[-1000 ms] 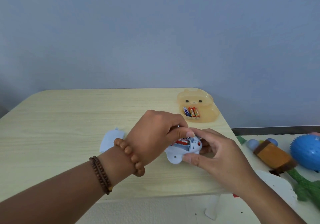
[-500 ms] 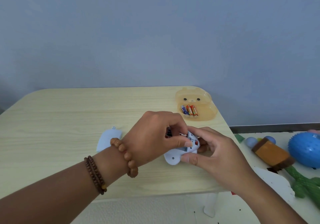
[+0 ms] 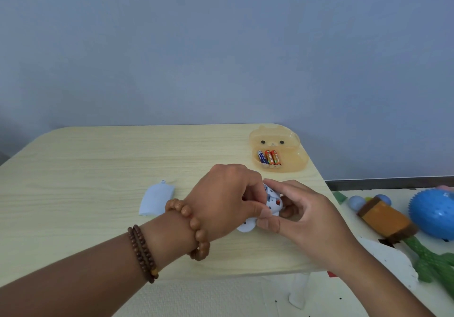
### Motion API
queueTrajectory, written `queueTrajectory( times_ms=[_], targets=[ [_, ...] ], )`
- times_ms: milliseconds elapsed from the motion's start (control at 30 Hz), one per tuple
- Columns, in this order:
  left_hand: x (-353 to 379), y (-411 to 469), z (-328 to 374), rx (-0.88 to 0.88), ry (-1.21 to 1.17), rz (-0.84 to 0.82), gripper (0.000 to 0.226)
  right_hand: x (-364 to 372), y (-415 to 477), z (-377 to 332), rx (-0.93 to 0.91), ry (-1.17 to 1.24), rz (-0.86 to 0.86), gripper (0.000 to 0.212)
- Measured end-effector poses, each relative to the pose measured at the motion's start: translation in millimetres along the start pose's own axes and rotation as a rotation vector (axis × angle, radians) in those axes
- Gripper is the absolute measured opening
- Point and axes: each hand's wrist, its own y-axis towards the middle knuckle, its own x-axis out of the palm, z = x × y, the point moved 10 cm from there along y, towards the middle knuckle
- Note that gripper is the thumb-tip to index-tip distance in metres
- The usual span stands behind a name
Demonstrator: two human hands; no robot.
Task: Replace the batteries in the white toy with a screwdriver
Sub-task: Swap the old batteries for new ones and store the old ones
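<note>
Toward the right edge of the tabletop (image 3: 98, 169), about midway between its far and near edges, both hands closed on the toy (image 3: 271, 200). The left hand (image 3: 221, 201) reached across from the left with its fingers curled over the toy's top and its thumb pressed on the near side. The right hand (image 3: 302, 221) gripped from the right, its index finger hooked over the far side and its thumb pinching the near side, just beside the left thumb. The toy was white and rounded, with small holes in its shell and a spot of orange-red showing in an opening. One rounded lobe stuck out under the left hand; whether it touched the tabletop could not be told. A white cover (image 3: 157, 200) lay flat to the left of the hands, apart from them. At the far right corner stood an open, clear orange case (image 3: 277, 142) holding three batteries (image 3: 269, 157) side by side. Two bead bracelets (image 3: 194, 228) circled the left wrist.
</note>
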Motion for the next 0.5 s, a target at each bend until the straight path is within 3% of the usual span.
queueTrajectory(
  times_ms=[133, 300, 333, 500],
  targets=[
    [3.5, -0.8, -0.1, -0.071, 0.043, 0.02, 0.01, 0.2, 0.7, 1.6, 0.022, -0.017, 0.005, 0.068],
    [6.6, -2.0, 12.0, 0.041, 0.192, -0.045, 0.009, -3.2, -0.6, 3.6, 0.046, -0.006, 0.011, 0.067],
    [5.2, -3.3, 11.2, 0.06, 0.185, -0.053, 0.014, -3.4, -0.6, 3.6, 0.046, 0.008, 0.003, 0.069],
    [2.9, -9.1, -1.3, 0.089, 0.205, -0.053, 0.084, -4.1, -1.1, 6.4, 0.052, 0.032, -0.031, 0.072]
  ],
)
